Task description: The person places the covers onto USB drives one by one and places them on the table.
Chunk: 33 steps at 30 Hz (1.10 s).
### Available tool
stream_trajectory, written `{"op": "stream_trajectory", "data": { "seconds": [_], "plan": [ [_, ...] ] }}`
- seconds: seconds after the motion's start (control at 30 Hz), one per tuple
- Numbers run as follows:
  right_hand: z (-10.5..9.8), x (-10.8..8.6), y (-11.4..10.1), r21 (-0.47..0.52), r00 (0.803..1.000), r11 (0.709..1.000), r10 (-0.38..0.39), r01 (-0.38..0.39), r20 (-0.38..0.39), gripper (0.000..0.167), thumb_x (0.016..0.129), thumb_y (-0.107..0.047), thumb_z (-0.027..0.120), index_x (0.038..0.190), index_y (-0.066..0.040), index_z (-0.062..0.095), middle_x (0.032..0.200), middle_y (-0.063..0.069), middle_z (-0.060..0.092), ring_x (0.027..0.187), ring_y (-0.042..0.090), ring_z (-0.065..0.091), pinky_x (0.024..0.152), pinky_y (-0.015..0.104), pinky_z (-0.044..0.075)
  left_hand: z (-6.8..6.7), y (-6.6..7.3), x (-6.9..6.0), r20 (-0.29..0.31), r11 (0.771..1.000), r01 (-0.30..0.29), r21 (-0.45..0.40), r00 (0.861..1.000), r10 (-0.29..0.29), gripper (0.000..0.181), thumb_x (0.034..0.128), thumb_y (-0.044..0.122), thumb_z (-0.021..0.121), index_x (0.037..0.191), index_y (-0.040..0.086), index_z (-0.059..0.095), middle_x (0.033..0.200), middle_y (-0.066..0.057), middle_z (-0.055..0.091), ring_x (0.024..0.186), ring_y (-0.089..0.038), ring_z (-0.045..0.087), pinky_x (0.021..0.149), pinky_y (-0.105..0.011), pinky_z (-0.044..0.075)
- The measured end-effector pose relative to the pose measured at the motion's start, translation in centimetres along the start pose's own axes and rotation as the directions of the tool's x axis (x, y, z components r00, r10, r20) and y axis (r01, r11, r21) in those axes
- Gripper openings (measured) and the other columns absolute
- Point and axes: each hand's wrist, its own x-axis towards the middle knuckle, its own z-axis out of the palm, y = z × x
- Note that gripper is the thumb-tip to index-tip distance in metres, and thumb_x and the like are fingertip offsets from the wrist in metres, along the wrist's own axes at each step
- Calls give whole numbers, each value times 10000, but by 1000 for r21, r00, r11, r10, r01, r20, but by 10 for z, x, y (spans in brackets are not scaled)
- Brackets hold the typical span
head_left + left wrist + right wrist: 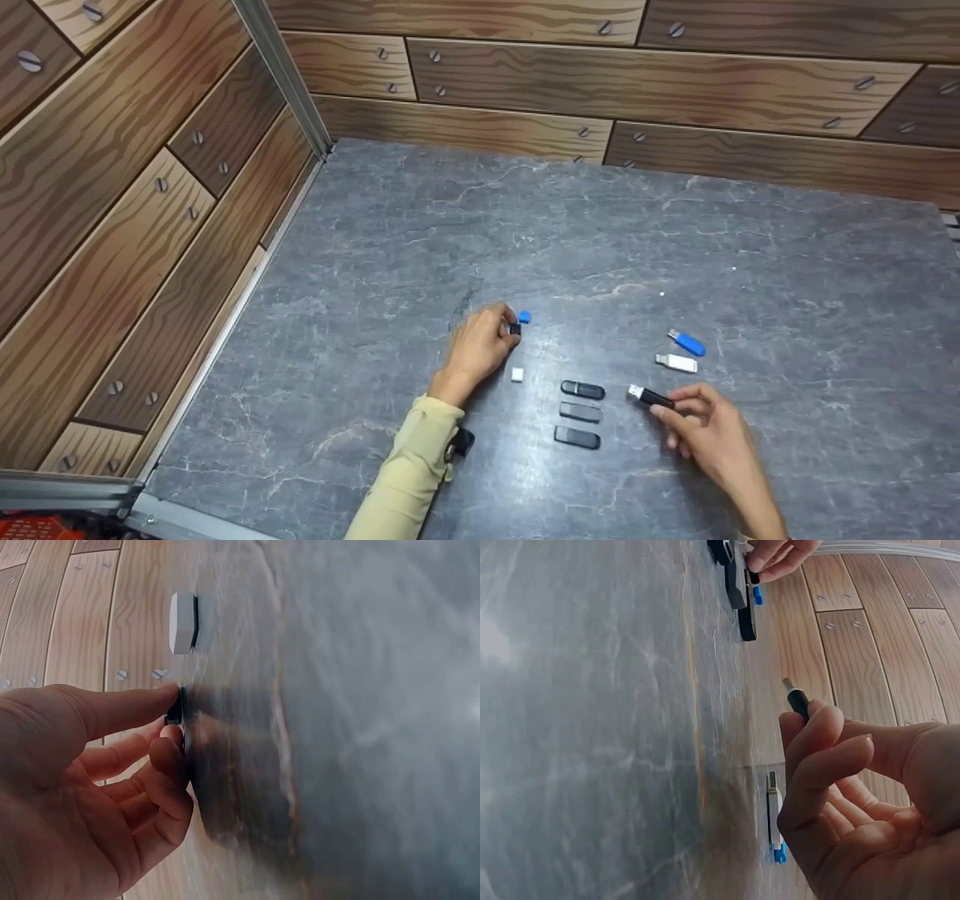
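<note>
My left hand pinches a small black cap between thumb and fingers, low at the tabletop. Just beyond it lies a blue cap, and nearer to me a white cap. In my right hand is a black USB stick, pinched near its back end with the bare metal plug pointing left. A white USB stick and a blue USB stick, both uncapped, lie beyond that hand. The right wrist view shows the black stick held above the surface.
Between the hands lie three capped dark USB sticks in a column: the far one, the middle one and the near one. The grey marbled table is bordered by wood-patterned walls at the back and left.
</note>
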Motion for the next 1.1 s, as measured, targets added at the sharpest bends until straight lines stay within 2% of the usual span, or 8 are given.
{"op": "stream_trajectory", "data": {
  "seconds": [0.23,0.4,0.53,0.63,0.73,0.9,0.97,1.1],
  "plan": [
    [3,1,2,98,1000,995,1,-2,8,299,967,-44,748,1181,63,569,742,-61,725,490,100,577,464,234,494,1,-1,1,8,1000,-11,8,1000,11,151,949,212,791,1062,137,725,861,3,696,735,-124,594,641,-319,498],
    [7,-1,1,165,1000,986,-23,21,10,262,958,-10,744,1148,62,580,733,-31,724,477,95,566,446,231,483,0,-3,-2,19,1000,0,-11,1000,0,167,961,244,785,1076,134,737,917,7,738,790,-133,654,694,-316,544],
    [7,-1,1,178,1000,984,-26,22,15,264,961,-22,746,1154,52,583,749,-14,742,484,104,578,443,235,490,-3,-2,-4,14,997,13,-81,1000,-12,171,955,235,794,1076,121,754,968,-12,789,865,-166,723,779,-347,589],
    [7,0,1,179,1000,984,-20,16,21,283,967,-44,748,1174,47,578,761,-14,755,502,108,598,454,239,507,-6,1,-4,-5,981,10,-192,1000,-11,163,947,187,799,1068,86,760,972,-53,807,845,-171,736,781,-325,597],
    [6,1,2,181,999,983,-18,12,30,293,975,-61,746,1187,44,574,768,-22,759,520,108,612,470,240,522,-7,5,-4,-23,940,5,-342,1000,-14,173,940,125,797,1076,25,758,971,-112,808,801,-194,746,714,-263,593],
    [8,2,0,211,999,977,-23,18,25,263,968,-33,744,1168,39,589,767,4,760,509,113,609,466,233,516,-6,13,-5,-4,826,-2,-564,1000,0,193,920,39,794,1094,-29,745,965,-174,791,751,-341,753,587,-248,599],
    [9,1,-1,231,1000,973,-19,13,23,257,962,-14,744,1164,41,595,779,20,770,509,121,624,464,236,523,-4,16,-8,21,787,0,-617,1000,16,195,911,23,796,1091,-30,742,947,-173,782,681,-307,721,555,-242,586],
    [11,1,-2,247,999,969,-14,4,36,263,965,-23,744,1174,32,594,793,34,782,531,136,663,481,251,553,2,22,-15,92,735,25,-677,994,51,200,907,29,800,1095,-7,741,917,-141,776,601,-117,617,530,-182,517]
  ]
}}
